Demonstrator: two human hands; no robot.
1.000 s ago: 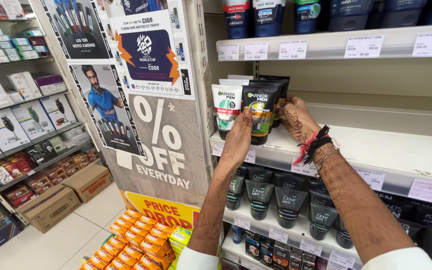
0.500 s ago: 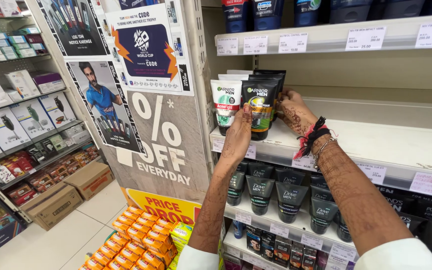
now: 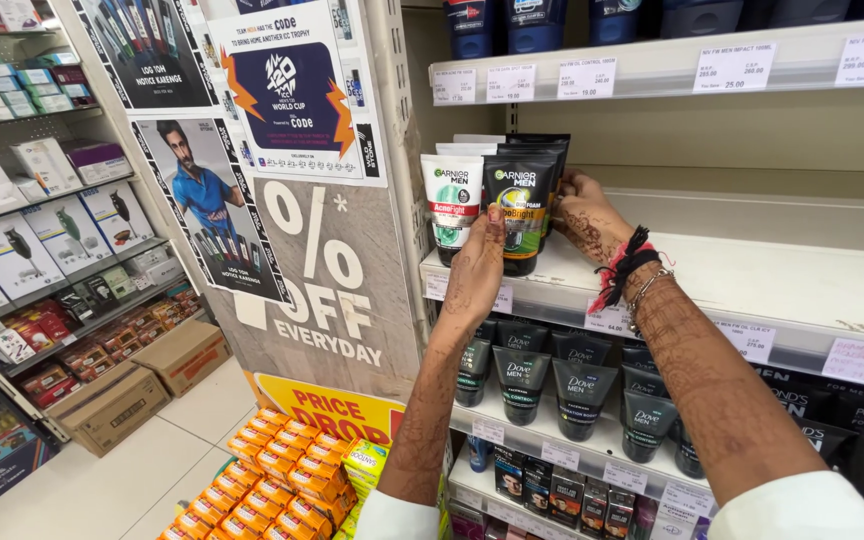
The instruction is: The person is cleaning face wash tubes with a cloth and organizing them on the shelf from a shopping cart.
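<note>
A cluster of upright squeeze tubes stands at the left end of a white metal shelf (image 3: 752, 270), caps down and labels facing the aisle, apparently so each front reads at a glance. The left hand (image 3: 477, 265) presses its fingers flat against the front of the white face-wash tube with a green label (image 3: 451, 200), fingers nearly straight rather than wrapped, seemingly nudging it into line. The right hand (image 3: 587, 215) curls around the far side of the black face-wash tube with a yellow-green label (image 3: 519, 205), fingers together behind it and thumb near its edge, steadying it upright against its neighbours. Grey tubes (image 3: 522, 380) fill the shelf below
</note>
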